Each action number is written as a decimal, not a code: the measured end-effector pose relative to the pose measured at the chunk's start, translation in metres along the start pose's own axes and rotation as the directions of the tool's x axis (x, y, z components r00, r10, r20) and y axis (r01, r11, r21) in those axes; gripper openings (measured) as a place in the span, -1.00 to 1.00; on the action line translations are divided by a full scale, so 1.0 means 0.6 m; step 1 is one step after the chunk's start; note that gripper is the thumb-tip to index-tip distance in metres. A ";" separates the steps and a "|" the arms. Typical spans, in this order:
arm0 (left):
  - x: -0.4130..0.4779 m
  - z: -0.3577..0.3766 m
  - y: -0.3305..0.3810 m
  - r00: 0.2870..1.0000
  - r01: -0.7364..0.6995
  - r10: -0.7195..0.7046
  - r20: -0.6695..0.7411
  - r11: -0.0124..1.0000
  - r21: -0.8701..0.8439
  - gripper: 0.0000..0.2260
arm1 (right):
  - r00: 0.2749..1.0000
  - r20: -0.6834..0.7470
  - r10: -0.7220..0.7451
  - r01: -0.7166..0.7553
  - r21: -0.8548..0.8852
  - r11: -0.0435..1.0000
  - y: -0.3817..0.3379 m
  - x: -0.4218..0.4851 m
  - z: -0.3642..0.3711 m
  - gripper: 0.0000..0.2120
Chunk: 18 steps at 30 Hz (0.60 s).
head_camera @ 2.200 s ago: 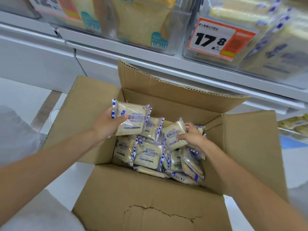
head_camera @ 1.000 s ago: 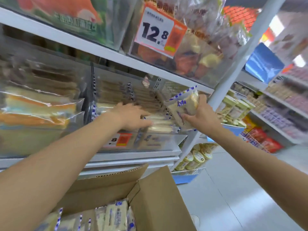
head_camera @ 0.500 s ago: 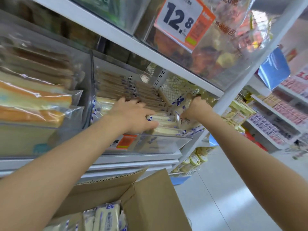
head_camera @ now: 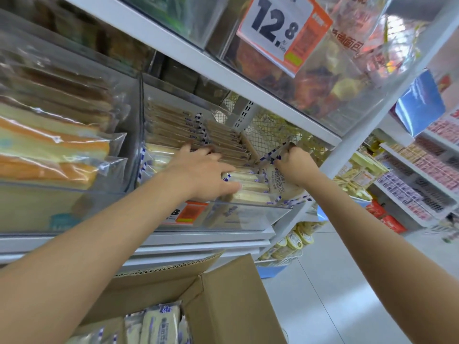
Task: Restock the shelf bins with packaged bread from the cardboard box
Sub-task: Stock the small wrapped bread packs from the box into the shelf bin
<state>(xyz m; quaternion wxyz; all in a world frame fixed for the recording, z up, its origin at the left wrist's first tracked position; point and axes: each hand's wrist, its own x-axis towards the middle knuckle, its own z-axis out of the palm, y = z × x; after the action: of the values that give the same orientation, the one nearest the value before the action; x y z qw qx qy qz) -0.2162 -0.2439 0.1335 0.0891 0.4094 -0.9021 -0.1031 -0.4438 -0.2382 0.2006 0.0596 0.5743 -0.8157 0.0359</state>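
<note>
A clear shelf bin (head_camera: 248, 214) on the middle shelf holds rows of packaged bread (head_camera: 248, 187) with blue-and-white striped edges. My left hand (head_camera: 198, 173) lies flat on the stacked packs, fingers spread and pressing them toward the left. My right hand (head_camera: 294, 163) pinches the striped top seam of one upright bread pack (head_camera: 277, 181) at the bin's right end. The cardboard box (head_camera: 231, 306) stands open below, with more bread packs (head_camera: 151, 324) inside.
A bin of larger sliced loaves (head_camera: 49, 150) sits to the left. The shelf above (head_camera: 223, 68) carries bins and a 12.8 price tag (head_camera: 280, 28), close over my hands. A white upright post (head_camera: 360, 135) stands right of the bin. An aisle floor (head_camera: 335, 294) and further shelves (head_camera: 417, 175) lie to the right.
Both hands left the box carrying bread packs and rose to the shelf bin. My left hand pressed onto the stack; my right hand lowered its pack into the bin's right end.
</note>
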 end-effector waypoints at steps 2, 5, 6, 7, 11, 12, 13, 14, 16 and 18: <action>0.000 0.000 0.000 1.000 -0.001 0.001 -0.002 1.000 -0.007 -0.40 | 0.993 0.120 -0.019 0.024 -0.038 0.999 -0.018 0.005 0.006 -0.77; -0.002 -0.001 0.001 1.000 0.005 -0.005 0.005 1.000 -0.009 -0.41 | 0.983 0.183 -0.028 0.019 0.051 0.999 -0.034 0.010 0.018 -0.40; -0.002 -0.001 0.002 1.000 0.005 -0.005 0.006 1.000 -0.007 -0.41 | 0.993 0.112 -0.029 0.025 0.039 0.999 -0.031 0.009 0.023 -0.25; -0.001 0.000 0.002 1.000 0.005 -0.005 0.003 1.000 -0.004 -0.41 | 0.997 0.052 -0.054 0.053 0.024 0.998 -0.028 0.003 0.030 -0.19; 0.001 0.000 0.002 1.000 0.002 -0.002 0.001 1.000 -0.011 -0.41 | 0.953 0.226 -0.203 0.149 0.237 0.960 -0.015 -0.018 0.084 -0.29; 0.002 0.000 0.002 1.000 0.004 -0.004 -0.002 1.000 -0.009 -0.41 | 0.948 0.226 -0.222 0.153 0.288 0.945 -0.010 -0.015 0.096 -0.30; 0.002 0.001 0.002 1.000 0.007 -0.007 -0.001 1.000 -0.003 -0.41 | 0.945 0.213 -0.247 0.171 0.321 0.931 -0.007 -0.014 0.098 -0.32; 0.002 0.000 0.003 1.000 0.006 -0.006 0.005 1.000 0.002 -0.41 | 0.946 0.206 -0.251 0.176 0.323 0.930 0.000 -0.009 0.098 -0.33; 0.004 0.001 0.001 1.000 -0.001 0.001 0.012 1.000 0.006 -0.41 | 0.951 0.190 -0.244 0.202 0.216 0.955 0.010 -0.011 0.088 -0.32; 0.007 0.002 -0.002 1.000 0.001 -0.001 0.021 1.000 0.004 -0.41 | 0.935 0.230 -0.270 0.238 0.156 0.959 0.018 -0.010 0.091 -0.28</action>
<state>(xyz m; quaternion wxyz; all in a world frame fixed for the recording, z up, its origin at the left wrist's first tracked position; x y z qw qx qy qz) -0.2185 -0.2474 0.1322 0.0787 0.4089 -0.9030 -0.1057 -0.4549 -0.2359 0.1457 -0.0751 0.6775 -0.7316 0.0069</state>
